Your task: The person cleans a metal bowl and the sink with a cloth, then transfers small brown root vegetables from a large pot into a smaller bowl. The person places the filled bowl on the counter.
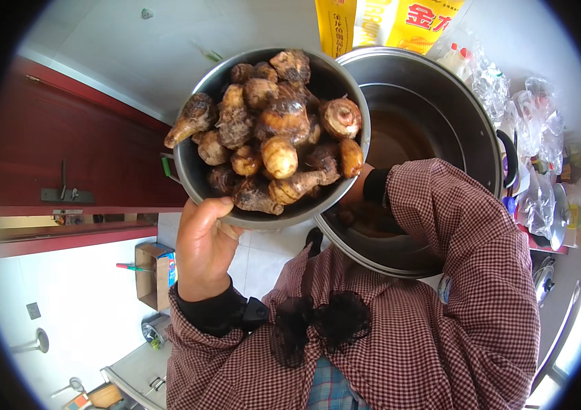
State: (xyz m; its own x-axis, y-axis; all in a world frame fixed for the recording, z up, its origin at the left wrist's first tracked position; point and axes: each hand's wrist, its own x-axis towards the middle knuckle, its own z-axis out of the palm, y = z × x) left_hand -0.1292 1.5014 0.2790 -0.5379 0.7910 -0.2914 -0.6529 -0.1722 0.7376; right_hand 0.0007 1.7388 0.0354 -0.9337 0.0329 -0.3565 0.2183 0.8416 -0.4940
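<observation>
A round metal bowl (270,222) is heaped with brown, wet-looking taro roots (280,123), a few of them pale where the skin is off. My left hand (203,240) grips its near left rim, thumb on top and fingers mostly hidden underneath. Only a sliver of my right hand (352,195) shows at the bowl's right side; its fingers are behind the bowl, so I cannot see what they do. Partly covered by the bowl and my right sleeve, a large dark pot (464,119) holds some brownish water (399,137).
Beyond the pot stands a yellow printed bag (399,27). Clear plastic bags (540,130) and bottles crowd the right side. A red door (78,150) is at the left, with a cardboard box (148,277) lower down. A green handle (170,168) sticks out beside the bowl.
</observation>
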